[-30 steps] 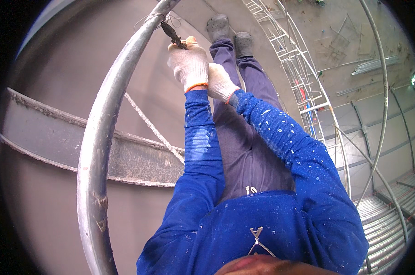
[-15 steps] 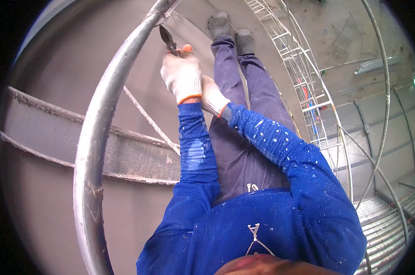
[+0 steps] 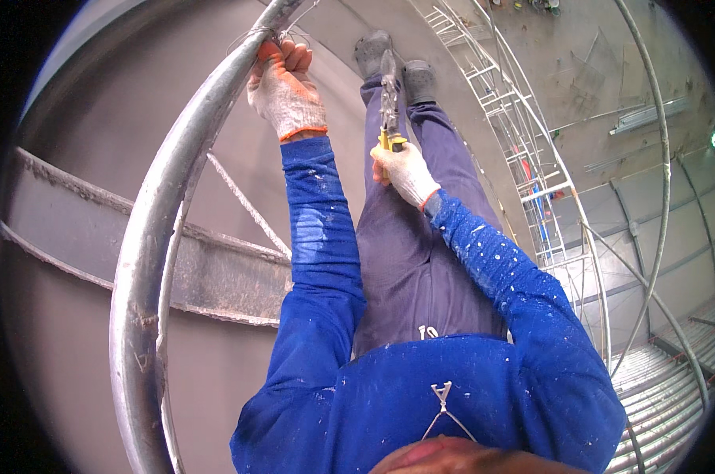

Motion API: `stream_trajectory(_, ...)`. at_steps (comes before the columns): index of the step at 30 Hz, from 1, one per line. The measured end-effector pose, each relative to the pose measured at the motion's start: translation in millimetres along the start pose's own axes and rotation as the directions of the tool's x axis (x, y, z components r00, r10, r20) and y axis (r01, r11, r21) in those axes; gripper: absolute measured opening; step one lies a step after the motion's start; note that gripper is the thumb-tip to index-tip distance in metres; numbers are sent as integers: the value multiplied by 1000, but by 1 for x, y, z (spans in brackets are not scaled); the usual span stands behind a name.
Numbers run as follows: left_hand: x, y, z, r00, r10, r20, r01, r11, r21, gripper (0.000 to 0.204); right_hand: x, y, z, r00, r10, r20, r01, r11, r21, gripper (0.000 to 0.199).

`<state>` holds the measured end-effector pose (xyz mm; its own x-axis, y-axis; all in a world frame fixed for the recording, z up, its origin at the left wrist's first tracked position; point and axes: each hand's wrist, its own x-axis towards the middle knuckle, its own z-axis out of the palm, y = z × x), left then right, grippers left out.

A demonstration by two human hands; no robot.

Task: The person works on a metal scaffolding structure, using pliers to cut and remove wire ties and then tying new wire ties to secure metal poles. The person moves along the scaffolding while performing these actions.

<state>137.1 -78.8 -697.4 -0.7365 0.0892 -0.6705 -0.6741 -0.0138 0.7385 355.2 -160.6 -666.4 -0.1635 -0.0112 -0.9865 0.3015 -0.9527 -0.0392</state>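
Observation:
My left hand (image 3: 288,93), in a white knit glove with orange fingertips, is raised against a thick grey metal pipe (image 3: 171,170). Its fingers are curled closed at the thin wire (image 3: 274,33) looped around the pipe's upper part; the pinch itself is partly hidden. Lower and to the right, over my thighs, my gloved right hand (image 3: 407,175) is wrapped around a yellow-handled hand tool (image 3: 389,103). The tool's long, tapered metal end points away from me toward my shoes; its exact kind is unclear.
A rusty steel beam (image 3: 223,272) runs behind the pipe at left, with a thin whitish rod (image 3: 247,201) slanting down to it. White ladder-like metal framing (image 3: 523,158) rises to my right. Bent rods (image 3: 664,158) and corrugated metal (image 3: 658,395) lie farther right. Ground shows far below.
My hands, previously close together, have separated. The left moved up to the wire on the pipe; the right drew back to the right and now holds the tool over my legs.

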Motion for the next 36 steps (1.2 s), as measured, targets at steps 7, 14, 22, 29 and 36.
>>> stream_trajectory(7,-4,21,-14,927,352,133,-374,822,429,16,-3,2,-13,999,2,50,-1,1000,-12,19)
stream_trajectory(14,41,100,-20,210,310,927,-814,-469,342,5,-3,-16,-59,997,11,-75,-16,998,-69,12)
stream_trajectory(22,117,110,51,321,-298,899,-817,392,422,20,31,-21,-68,995,-44,-95,46,999,18,14)
stream_trajectory(29,49,148,152,98,-590,802,-884,318,342,55,49,-14,-40,998,-34,55,31,999,39,23)
stream_trajectory(36,55,124,-31,728,433,532,-680,554,481,60,46,1,-42,996,-3,86,-4,997,78,29)
